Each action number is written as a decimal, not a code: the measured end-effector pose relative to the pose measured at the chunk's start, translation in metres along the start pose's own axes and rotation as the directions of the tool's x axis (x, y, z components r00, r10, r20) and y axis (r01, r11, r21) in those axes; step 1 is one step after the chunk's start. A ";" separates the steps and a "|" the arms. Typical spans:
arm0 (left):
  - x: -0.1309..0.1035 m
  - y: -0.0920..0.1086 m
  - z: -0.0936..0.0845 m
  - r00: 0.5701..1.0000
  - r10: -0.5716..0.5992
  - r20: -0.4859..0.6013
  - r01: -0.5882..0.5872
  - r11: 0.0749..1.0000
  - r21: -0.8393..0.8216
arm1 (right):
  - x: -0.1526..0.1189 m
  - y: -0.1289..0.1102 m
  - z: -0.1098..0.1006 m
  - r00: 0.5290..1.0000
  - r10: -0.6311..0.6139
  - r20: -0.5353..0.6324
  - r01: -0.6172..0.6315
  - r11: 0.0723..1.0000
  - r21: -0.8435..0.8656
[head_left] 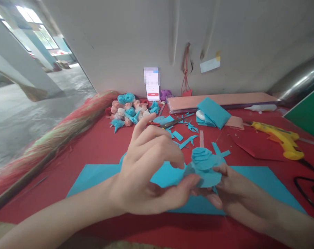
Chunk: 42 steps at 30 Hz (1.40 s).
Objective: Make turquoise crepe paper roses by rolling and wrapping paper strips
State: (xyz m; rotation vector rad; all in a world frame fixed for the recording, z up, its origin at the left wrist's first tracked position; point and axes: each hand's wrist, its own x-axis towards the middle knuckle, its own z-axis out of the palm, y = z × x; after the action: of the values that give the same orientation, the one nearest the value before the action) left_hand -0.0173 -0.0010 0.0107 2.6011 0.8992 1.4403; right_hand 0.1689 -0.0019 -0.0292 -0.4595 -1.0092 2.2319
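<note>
Between my hands is a blue crepe paper flower (202,166) with a rolled, pleated centre and wider petals around it. My right hand (224,183) grips it low down from the right side, its fingertips showing beneath the petals. The thumb of my left hand (151,169) touches the petals' lower left edge. Its other fingers are bent and spread apart, the index fingertip just off the petal. Under both hands lies a wide blue paper sheet (100,176), partly hidden by them.
Finished paper flowers (128,112) in blue, pink and white are heaped at the back left. Scissors (172,122) lie among blue scraps (188,140). Folded blue paper (215,112), a yellow glue gun (278,135) and a white tube (260,108) sit right. A phone (152,86) leans against the wall.
</note>
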 end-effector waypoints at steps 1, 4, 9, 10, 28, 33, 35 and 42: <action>0.001 0.000 0.000 1.000 -0.003 0.000 0.003 1.000 0.005 | 0.000 0.001 0.000 1.000 0.003 -0.004 -0.003 1.000 0.005; 0.001 0.000 0.002 1.000 -0.015 0.018 0.015 1.000 0.025 | -0.002 0.004 0.001 1.000 0.003 -0.022 -0.003 1.000 0.024; -0.001 0.000 0.004 1.000 -0.024 0.006 0.024 0.997 0.075 | -0.001 0.010 0.005 0.996 0.001 -0.094 0.003 0.999 0.042; -0.001 0.000 0.004 1.000 -0.025 0.010 0.024 0.996 0.084 | -0.001 0.010 0.006 0.994 0.001 -0.110 0.003 0.999 0.044; -0.004 0.003 -0.002 0.992 0.112 0.059 -0.126 0.930 0.344 | -0.002 0.010 0.020 0.974 -0.019 -0.225 0.035 0.997 0.066; -0.007 0.001 -0.001 0.984 0.160 0.080 -0.178 0.925 0.336 | -0.003 0.013 0.021 0.978 -0.048 -0.201 0.063 0.996 0.068; -0.006 -0.001 0.000 0.979 0.193 0.065 -0.203 0.927 0.316 | -0.003 0.014 0.020 0.986 -0.059 -0.158 0.071 0.995 0.072; -0.006 -0.003 0.007 0.992 0.125 0.016 -0.126 0.967 0.220 | -0.005 0.016 0.018 0.978 -0.051 -0.204 0.071 0.994 0.087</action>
State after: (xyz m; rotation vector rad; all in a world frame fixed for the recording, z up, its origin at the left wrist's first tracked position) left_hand -0.0157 0.0003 0.0013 2.8671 0.9620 1.4425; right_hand 0.1563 -0.0235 -0.0294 -0.5917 -0.7992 2.1185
